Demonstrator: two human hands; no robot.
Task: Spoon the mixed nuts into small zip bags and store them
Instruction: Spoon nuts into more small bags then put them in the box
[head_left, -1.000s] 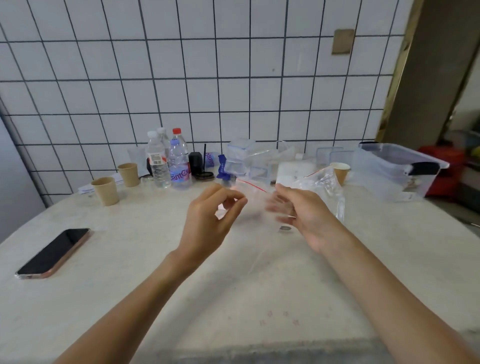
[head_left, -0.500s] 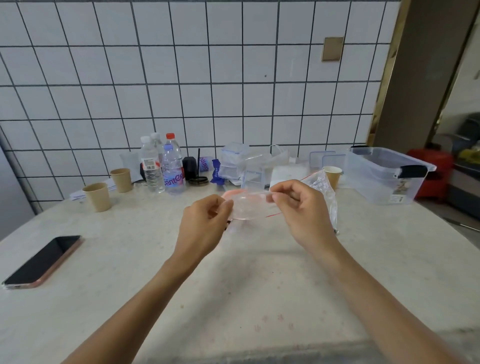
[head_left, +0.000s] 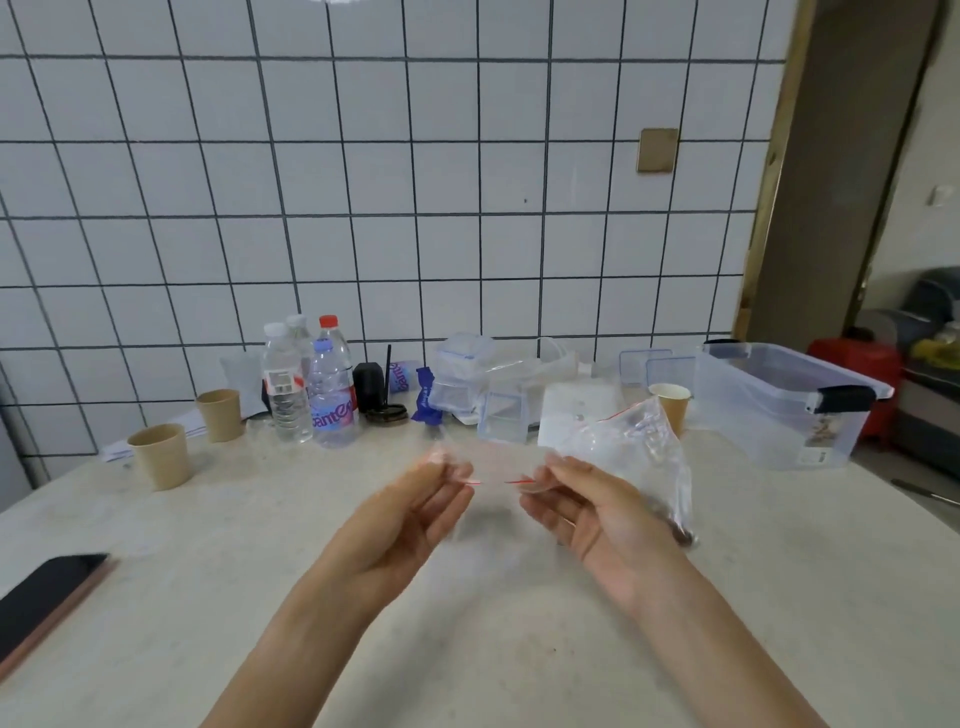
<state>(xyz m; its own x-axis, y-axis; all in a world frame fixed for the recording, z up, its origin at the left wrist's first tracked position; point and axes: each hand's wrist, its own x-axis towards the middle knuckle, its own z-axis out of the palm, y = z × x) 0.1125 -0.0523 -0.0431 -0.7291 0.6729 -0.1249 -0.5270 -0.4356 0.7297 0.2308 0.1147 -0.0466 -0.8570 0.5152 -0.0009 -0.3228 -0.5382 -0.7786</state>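
A small clear zip bag with a red seal line hangs in the air above the table, stretched between both hands. My left hand pinches its left top corner and my right hand pinches its right top corner. Behind my right hand stands a larger crumpled clear bag with something dark at its bottom. A clear storage bin with a black latch sits at the right rear. I see no nuts or spoon clearly.
Against the tiled wall stand three water bottles, brown paper cups, clear small containers and another paper cup. A dark phone lies at the left edge of the pale table.
The view has tilted upward, so the hands sit lower in the frame. Both hands have turned palm-up and drawn slightly apart, pulling the zip bag's top taut.
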